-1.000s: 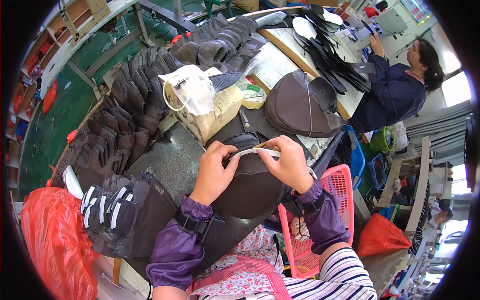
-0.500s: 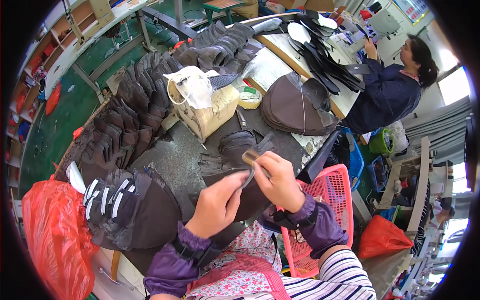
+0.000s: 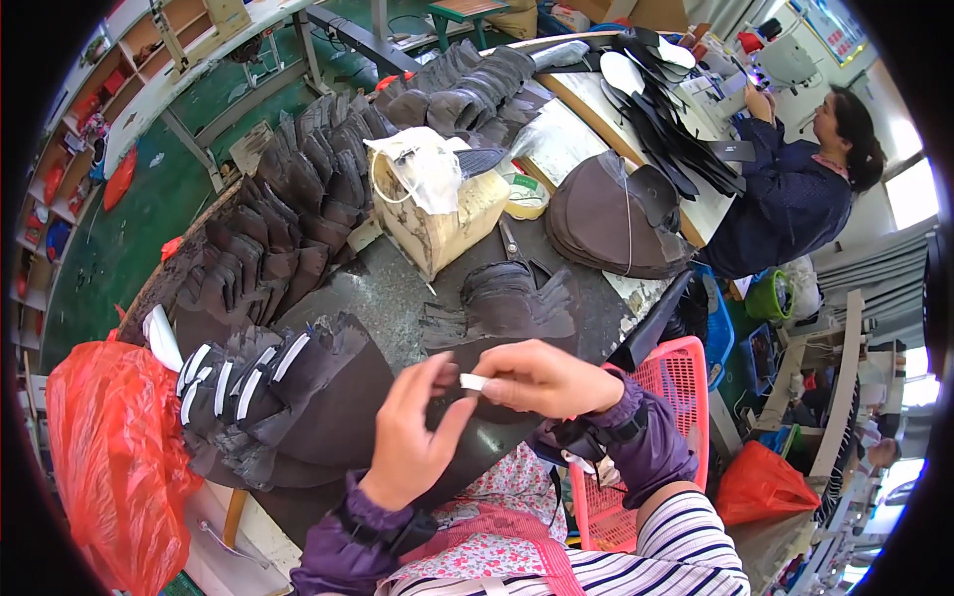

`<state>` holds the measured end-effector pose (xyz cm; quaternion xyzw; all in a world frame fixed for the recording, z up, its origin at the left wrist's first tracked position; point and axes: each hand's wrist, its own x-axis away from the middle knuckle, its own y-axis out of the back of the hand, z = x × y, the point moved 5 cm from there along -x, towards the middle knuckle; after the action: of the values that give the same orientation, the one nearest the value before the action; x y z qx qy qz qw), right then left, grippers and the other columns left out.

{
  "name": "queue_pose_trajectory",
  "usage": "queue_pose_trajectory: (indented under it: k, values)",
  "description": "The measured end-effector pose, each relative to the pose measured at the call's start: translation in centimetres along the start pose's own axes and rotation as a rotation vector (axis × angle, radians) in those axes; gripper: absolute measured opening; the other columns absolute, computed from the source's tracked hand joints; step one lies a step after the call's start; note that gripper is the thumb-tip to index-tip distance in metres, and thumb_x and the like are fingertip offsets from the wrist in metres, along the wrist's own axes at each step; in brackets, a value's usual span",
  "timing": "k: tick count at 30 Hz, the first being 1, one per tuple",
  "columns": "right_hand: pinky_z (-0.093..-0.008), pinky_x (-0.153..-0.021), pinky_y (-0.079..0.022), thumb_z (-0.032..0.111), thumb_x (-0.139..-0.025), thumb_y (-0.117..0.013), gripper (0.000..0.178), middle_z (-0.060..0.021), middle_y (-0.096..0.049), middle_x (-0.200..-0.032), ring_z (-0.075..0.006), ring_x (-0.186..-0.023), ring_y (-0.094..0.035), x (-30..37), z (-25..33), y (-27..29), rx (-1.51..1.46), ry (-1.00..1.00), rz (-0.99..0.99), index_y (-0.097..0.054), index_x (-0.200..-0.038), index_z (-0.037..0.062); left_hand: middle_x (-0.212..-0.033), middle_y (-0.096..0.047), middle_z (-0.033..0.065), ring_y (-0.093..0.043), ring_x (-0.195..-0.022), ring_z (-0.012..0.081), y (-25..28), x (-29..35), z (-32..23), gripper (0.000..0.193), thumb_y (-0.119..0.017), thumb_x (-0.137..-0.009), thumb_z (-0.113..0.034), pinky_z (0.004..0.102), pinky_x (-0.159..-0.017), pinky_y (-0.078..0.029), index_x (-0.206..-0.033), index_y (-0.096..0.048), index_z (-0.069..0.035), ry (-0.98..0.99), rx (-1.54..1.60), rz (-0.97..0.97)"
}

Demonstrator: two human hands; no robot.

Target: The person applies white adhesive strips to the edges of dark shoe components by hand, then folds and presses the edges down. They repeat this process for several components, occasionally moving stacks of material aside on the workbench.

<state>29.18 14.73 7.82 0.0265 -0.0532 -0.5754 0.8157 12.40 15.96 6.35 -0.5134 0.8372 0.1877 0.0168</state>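
Strip (image 3: 473, 381), short and white, held over the near part of the worktable (image 3: 382, 288), in front of the wearer's body. Right hand (image 3: 549, 377) has it clamped between thumb and fingers, the pale end sticking out to the left. Left hand (image 3: 415, 425) just beside that end, thumb and fingers spread apart; fingers slightly blurred — cannot tell whether a fingertip touches the strip.

Left of the hands: fanned pile of dark pieces (image 3: 333, 402), several white bands (image 3: 250, 394) lying across its left part. Red plastic bag (image 3: 119, 467) beyond it, at the table's edge.

Beyond the hands: smaller dark stack (image 3: 512, 303), scissors (image 3: 509, 240) just behind it. Farther back, pale block (image 3: 447, 238) with crumpled white cloth (image 3: 422, 177) on top; tape roll (image 3: 525, 196) near its right side. Right of that — brown stack (image 3: 601, 221) with a string around it. Pink basket (image 3: 680, 370) beside the right forearm.
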Motion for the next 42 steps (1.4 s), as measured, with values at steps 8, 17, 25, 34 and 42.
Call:
queue_pose_trajectory:
  k: [8, 17, 25, 34, 42]
  values:
    - [-0.0403, -0.066, -0.050, 0.011, -0.082, -0.069, 0.011, -0.0181, -0.064, -0.076, -0.0347, -0.073, -0.064, -2.6, -4.1, 5.4, 0.651, 0.067, -0.346, -0.068, -0.081, -0.0009, -0.093, -0.064, 0.0130, -0.065, -0.079, 0.0219, -3.6, -6.1, 5.8, 0.032, -0.076, -0.078, -0.006, 0.0312, -0.068, -0.051, -0.105, -0.062, 0.002, 0.042, -0.196, -0.147]
    - [-0.0404, -0.063, -0.049, 0.012, -0.081, -0.071, 0.012, -0.0161, -0.063, -0.076, -0.0352, -0.071, -0.062, -3.4, -5.7, 6.4, 0.863, 0.095, -0.465, -0.067, -0.081, 0.0001, -0.080, -0.062, 0.0113, -0.061, -0.066, 0.0198, -5.8, -9.6, 8.4, 0.022, -0.076, -0.079, -0.009, 0.0314, -0.060, -0.049, -0.094, -0.065, 0.002, 0.071, -0.196, -0.074]
    - [-0.0405, -0.064, -0.049, 0.023, -0.078, -0.077, 0.026, -0.0122, -0.058, -0.074, -0.0322, -0.070, -0.062, 1.1, -4.6, 7.9, 0.868, -0.085, -0.732, -0.066, -0.087, 0.0004, -0.079, -0.058, 0.0095, -0.057, -0.063, 0.0181, -6.5, -9.2, 7.1, 0.012, -0.069, -0.085, -0.007, 0.0311, -0.056, -0.044, -0.090, -0.065, 0.002, -0.059, -0.150, 0.071]
    - [-0.0368, -0.061, -0.048, 0.019, -0.079, -0.077, 0.027, -0.0128, -0.057, -0.077, -0.0306, -0.067, -0.061, 3.0, -4.3, 7.0, 0.945, -0.037, -1.003, -0.064, -0.091, -0.0009, -0.093, -0.062, 0.0126, -0.061, -0.076, 0.0196, -6.8, -7.3, 4.4, 0.009, -0.058, -0.088, 0.001, 0.0273, -0.067, -0.049, -0.096, -0.059, 0.003, -0.104, 0.126, 0.130]
    - [-0.0315, -0.060, -0.050, 0.002, -0.085, -0.065, 0.004, -0.0113, -0.062, -0.082, -0.0264, -0.068, -0.063, 3.9, -1.5, 2.2, 0.732, 0.177, -0.618, -0.064, -0.087, -0.0017, -0.114, -0.063, 0.0190, -0.065, -0.098, 0.0331, -4.4, -2.0, -0.6, 0.013, -0.057, -0.087, 0.002, 0.0351, -0.084, -0.051, -0.100, -0.058, 0.004, -0.257, 0.094, 0.202]
